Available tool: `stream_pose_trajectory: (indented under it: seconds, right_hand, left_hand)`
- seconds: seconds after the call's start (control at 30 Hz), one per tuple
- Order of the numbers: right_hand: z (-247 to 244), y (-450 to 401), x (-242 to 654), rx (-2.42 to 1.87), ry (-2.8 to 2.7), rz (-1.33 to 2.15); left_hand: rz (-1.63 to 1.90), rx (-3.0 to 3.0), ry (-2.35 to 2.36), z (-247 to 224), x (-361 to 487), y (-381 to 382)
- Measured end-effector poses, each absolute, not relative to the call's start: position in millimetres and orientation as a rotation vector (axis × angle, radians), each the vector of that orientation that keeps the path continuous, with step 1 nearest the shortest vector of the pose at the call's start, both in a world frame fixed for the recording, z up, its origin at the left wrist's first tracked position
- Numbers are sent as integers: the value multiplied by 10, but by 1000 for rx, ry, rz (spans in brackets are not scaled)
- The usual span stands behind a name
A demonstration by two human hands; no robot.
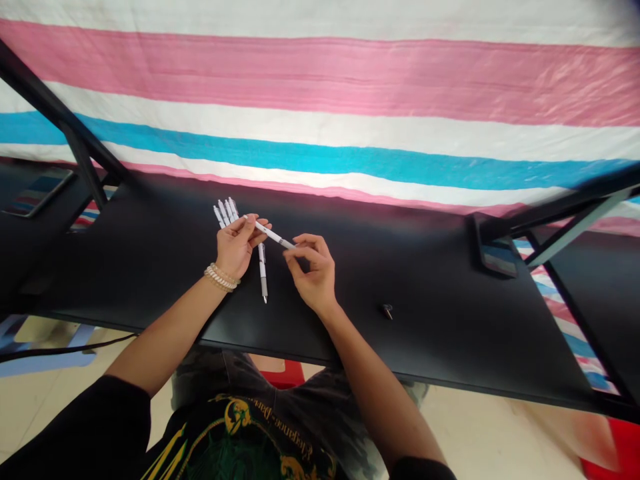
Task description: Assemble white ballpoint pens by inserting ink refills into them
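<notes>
— Striped cloth [320, 87] in pink, white and blue fills the top of the view, hanging behind a black table [400, 340]. Where are the hands?

— Both are over the table, a little left of centre. The left hand [236, 247], with a beaded bracelet [221, 278] at its wrist, is closed, its fingers curled in on one end of a white pen [270, 233]. The right hand [313, 273] is closed too, with thumb and forefinger pinched at the pen's grey tip.

— So that one pen spans the gap between them?

— Yes, it runs at a slight slant from one hand to the other, with an end in each.

— And the other pens?

— A fan of white pens [225, 212] sticks out beyond the left hand, toward the upper left. A single pen [263, 273] runs from under that hand toward the near edge of the table. I can't tell whether the left hand grips them or they only rest on the tabletop.

— Anything else nearby?

— A small dark object [387, 311], too small to name, sits well to the right of the hands. Past the near edge of the table, a black printed T-shirt [240, 433] shows at the bottom of the frame.
</notes>
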State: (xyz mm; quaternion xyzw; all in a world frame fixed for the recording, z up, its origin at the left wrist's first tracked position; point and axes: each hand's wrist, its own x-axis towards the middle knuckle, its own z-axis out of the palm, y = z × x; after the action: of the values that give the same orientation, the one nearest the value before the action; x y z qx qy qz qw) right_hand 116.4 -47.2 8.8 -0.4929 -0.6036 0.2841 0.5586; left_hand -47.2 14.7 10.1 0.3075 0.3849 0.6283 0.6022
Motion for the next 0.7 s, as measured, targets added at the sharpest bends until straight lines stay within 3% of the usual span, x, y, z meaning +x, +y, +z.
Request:
stream_pose_trajectory:
  seconds: [0.7]
  right_hand:
    - [42,-452,1169,-1264,-1643,534]
  left_hand:
    - [1441,755,928,63,-391,132]
